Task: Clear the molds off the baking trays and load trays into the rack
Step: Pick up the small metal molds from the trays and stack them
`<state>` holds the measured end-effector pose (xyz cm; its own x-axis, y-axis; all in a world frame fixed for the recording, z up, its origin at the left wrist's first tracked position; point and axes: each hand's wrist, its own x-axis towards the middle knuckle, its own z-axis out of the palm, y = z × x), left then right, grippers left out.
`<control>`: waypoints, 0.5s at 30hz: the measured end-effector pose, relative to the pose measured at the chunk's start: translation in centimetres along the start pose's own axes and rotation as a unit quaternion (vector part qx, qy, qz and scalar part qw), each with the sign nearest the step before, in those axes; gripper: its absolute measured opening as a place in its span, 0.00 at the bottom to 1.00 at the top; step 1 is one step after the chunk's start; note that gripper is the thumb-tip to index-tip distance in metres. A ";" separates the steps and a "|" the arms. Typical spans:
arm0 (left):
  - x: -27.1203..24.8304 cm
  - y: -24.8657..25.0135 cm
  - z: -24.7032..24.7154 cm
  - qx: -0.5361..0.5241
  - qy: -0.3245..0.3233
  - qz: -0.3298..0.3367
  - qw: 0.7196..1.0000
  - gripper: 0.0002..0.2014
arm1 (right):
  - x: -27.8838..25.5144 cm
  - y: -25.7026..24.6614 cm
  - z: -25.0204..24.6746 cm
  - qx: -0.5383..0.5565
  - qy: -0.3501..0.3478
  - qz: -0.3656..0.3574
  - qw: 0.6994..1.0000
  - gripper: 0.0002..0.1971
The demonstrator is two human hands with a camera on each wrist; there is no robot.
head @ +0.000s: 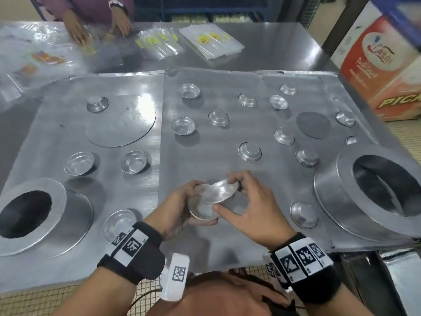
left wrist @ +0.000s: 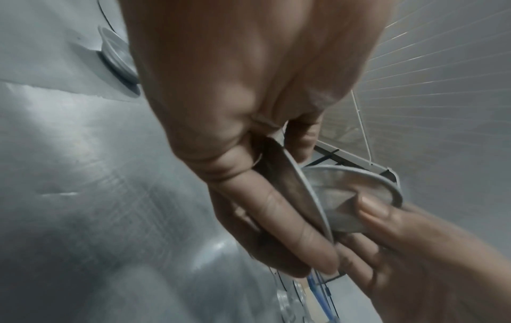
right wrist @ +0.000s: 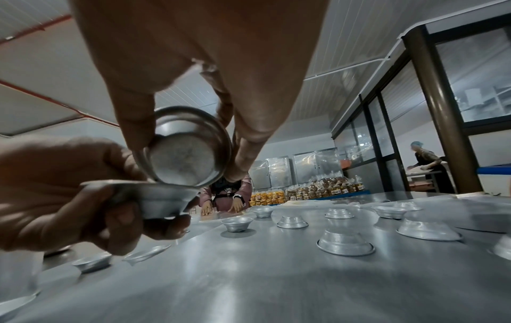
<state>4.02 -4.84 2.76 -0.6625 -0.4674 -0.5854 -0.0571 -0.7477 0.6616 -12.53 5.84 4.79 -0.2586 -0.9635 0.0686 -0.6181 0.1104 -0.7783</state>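
Flat metal baking trays [head: 205,242] lie side by side on the table, strewn with several small round aluminium molds [head: 250,152], some upright and some upside down. Over the middle tray my left hand [head: 175,206] grips one small mold [head: 202,210] from below. My right hand [head: 248,201] pinches a second small mold [head: 222,190], tilted, its base resting in the first. The right wrist view shows that tilted mold [right wrist: 185,153] between thumb and fingers above the left-held mold [right wrist: 155,196]. In the left wrist view both molds [left wrist: 345,192] touch at their rims.
Two large round cake molds sit on the outer trays, one at the left [head: 34,215] and one at the right [head: 376,192]. A flat metal disc [head: 123,124] lies on the left tray. Another person's hands [head: 77,30] handle plastic bags [head: 209,39] across the table. A printed carton [head: 382,65] stands at the right.
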 end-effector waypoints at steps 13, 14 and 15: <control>2.2 -0.5 1.3 0.074 -0.003 0.051 0.996 0.18 | -0.6 1.3 -0.5 0.031 -0.080 0.014 0.996 0.33; 2.4 -0.5 1.5 0.075 -0.002 0.056 0.996 0.17 | -0.5 1.5 -0.8 0.034 -0.092 0.011 0.995 0.34; 2.6 -0.5 1.7 0.077 -0.001 0.058 0.995 0.17 | -0.3 1.9 -1.2 0.032 -0.104 0.012 0.994 0.35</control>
<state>1.01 -4.89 1.75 -0.6721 -0.5463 -0.4999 -0.0932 -0.6073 0.7890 -14.47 6.67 4.06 -0.1099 -0.9910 -0.0759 -0.5635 0.1250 -0.8166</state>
